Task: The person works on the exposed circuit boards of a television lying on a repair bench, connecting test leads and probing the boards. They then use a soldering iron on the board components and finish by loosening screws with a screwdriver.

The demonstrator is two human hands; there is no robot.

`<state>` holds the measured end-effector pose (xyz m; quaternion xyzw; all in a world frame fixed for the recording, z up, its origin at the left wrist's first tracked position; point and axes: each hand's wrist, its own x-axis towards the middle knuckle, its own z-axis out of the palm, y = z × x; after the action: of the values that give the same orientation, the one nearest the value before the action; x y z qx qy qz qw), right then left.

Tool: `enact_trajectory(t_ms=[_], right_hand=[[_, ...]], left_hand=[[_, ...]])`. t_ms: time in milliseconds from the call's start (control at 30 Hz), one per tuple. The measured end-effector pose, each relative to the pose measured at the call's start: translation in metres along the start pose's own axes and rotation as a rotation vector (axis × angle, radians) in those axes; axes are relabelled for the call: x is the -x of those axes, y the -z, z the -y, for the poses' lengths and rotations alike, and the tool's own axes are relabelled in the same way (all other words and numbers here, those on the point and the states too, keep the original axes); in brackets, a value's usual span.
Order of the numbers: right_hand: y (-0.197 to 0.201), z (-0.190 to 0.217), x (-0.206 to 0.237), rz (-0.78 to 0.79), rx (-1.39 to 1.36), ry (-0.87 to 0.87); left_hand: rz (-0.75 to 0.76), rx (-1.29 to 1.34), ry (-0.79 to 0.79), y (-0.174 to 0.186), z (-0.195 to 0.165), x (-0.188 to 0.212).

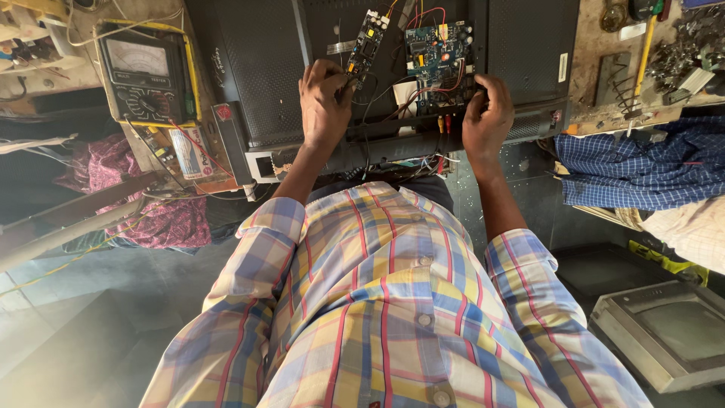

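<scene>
Touching, seemingly: right hand [485, 113]; circuit board [439, 57].

Daylight from lower left w/ hazy flare washing out the floor [68, 332] & shirt [377, 317] edge, bench top evenly lit, dark TV back panel [264, 75] underexposed, wide-angle stretch at corners, focus sharp mid-frame, slightly soft at edges.

Cluttered workbench [585, 53] bears black television back [264, 75], yellow multimeter [143, 72], screwdriver [644, 49].
</scene>
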<state>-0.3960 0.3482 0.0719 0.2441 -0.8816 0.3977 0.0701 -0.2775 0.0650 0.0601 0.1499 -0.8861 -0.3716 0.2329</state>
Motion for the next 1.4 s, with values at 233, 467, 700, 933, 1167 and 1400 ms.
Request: enact_trajectory(t_ms=[233, 467, 700, 933, 1167, 1400], right_hand=[[0.0006, 0.0002, -0.0005, -0.007, 0.006, 0.04], [0.0003, 0.0001, 0.0, -0.021, 0.014, 0.044], [-0.0004, 0.0014, -0.0009, -0.023, 0.006, 0.04], [-0.0003, 0.0007, -0.0004, -0.024, 0.029, 0.071], [-0.0013, -0.0027, 0.0004, -0.008, 0.029, 0.045], [-0.0005, -0.0016, -0.0002, -0.008, 0.042, 0.04]], left_hand=[[-0.004, 0.009, -0.004, 0.0007, -0.0003, -0.0002], [-0.004, 0.003, -0.001, -0.0011, 0.0009, -0.0002], [-0.02, 0.001, -0.042, -0.0016, 0.0015, 0.0009], [0.075, -0.043, 0.037, -0.0015, 0.0037, 0.0003], [0.014, 0.004, -0.039, -0.0046, 0.0071, 0.0029], [0.02, 0.009, -0.021, -0.004, 0.0063, 0.0025]])
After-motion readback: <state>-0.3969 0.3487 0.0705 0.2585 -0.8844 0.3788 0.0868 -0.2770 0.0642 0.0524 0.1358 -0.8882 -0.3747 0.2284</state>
